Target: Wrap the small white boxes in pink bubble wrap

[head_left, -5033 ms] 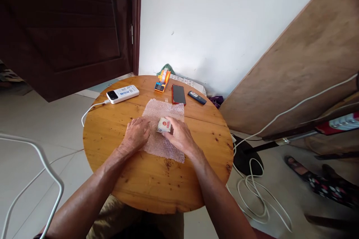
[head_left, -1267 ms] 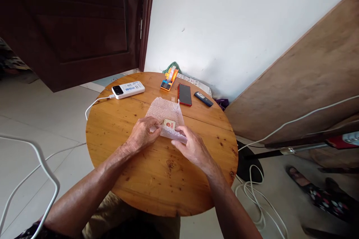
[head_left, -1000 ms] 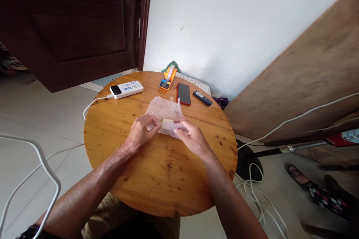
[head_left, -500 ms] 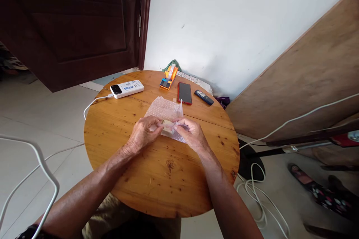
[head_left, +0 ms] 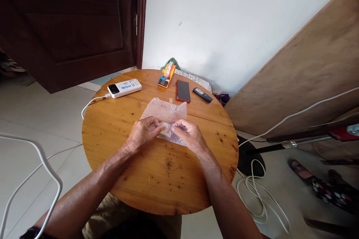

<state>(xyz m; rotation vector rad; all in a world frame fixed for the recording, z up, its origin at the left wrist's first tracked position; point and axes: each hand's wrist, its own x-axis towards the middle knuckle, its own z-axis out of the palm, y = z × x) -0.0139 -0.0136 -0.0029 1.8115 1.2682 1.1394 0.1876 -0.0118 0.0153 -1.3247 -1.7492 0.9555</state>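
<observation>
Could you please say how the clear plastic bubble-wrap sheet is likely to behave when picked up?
The clear plastic bubble-wrap sheet is probably floppy, since it is crumpled between the left hand and right hand. It is likely light for its size, as it looks thin and translucent. Its bubbled texture suggests it may squash when pinched.

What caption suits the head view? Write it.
Left hand and right hand pinch clear bubble wrap on a round brown wooden table.
</observation>
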